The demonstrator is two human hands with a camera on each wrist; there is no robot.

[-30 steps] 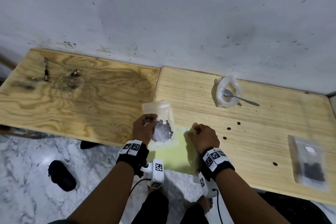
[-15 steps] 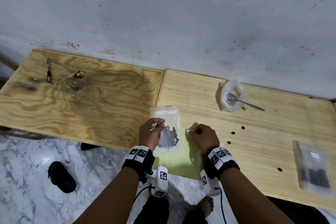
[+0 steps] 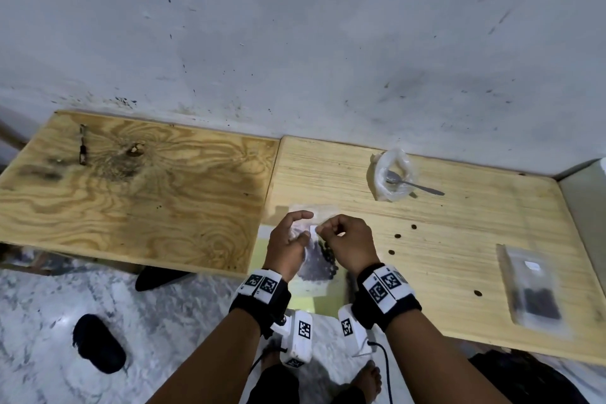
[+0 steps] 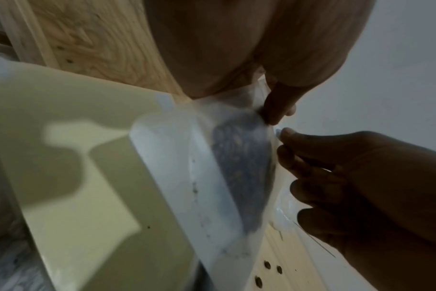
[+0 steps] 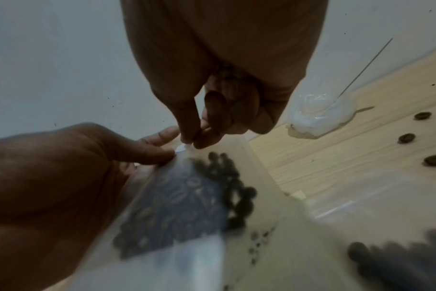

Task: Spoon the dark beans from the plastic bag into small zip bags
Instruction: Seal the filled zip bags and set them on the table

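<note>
A small zip bag point(image 3: 317, 267) point(image 4: 242, 169) point(image 5: 174, 198) partly filled with dark beans stands tilted over the table's near edge. My left hand point(image 3: 288, 241) point(image 5: 62, 173) holds it from the left, thumb on its front face. My right hand point(image 3: 348, 244) point(image 4: 361, 177) pinches a small white sticker point(image 3: 313, 229) point(image 5: 183, 147) against the bag's upper part. At the back right sits the crumpled plastic bag point(image 3: 392, 174) point(image 5: 316, 116) with a metal spoon point(image 3: 418, 186) lying in it, handle pointing right.
A pale yellow sheet point(image 3: 323, 305) point(image 4: 75, 98) lies under the bag at the table edge. A filled, labelled zip bag point(image 3: 537, 289) lies at the right. Several loose beans point(image 3: 397, 235) point(image 5: 434, 160) dot the wood between them. A wall rises behind the table.
My right hand has left the yellow sheet and come across to the bag with the white sticker. My left hand has lifted and turned the bag toward it.
</note>
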